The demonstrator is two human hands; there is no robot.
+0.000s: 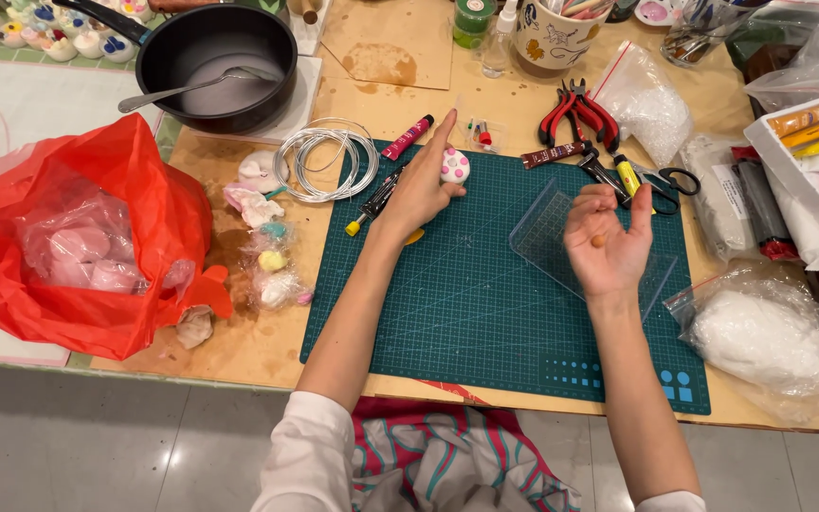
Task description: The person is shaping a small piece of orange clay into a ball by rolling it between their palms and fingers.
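The left hand point(419, 190) closes its fingers on a small white ball with pink dots point(455, 167), which rests at the far edge of the green cutting mat point(485, 303). The right hand point(607, 237) is open with the palm up above the mat's right half, and a tiny orange bead point(598, 241) lies on the palm; the fingers do not pinch it. Under this hand a clear plastic sheet point(547, 232) lies on the mat. Just left of the mat lies a coil of silver wire point(326, 159), and beyond its far edge red pliers point(575, 116). Further left of the mat stands a red plastic bag point(97, 237).
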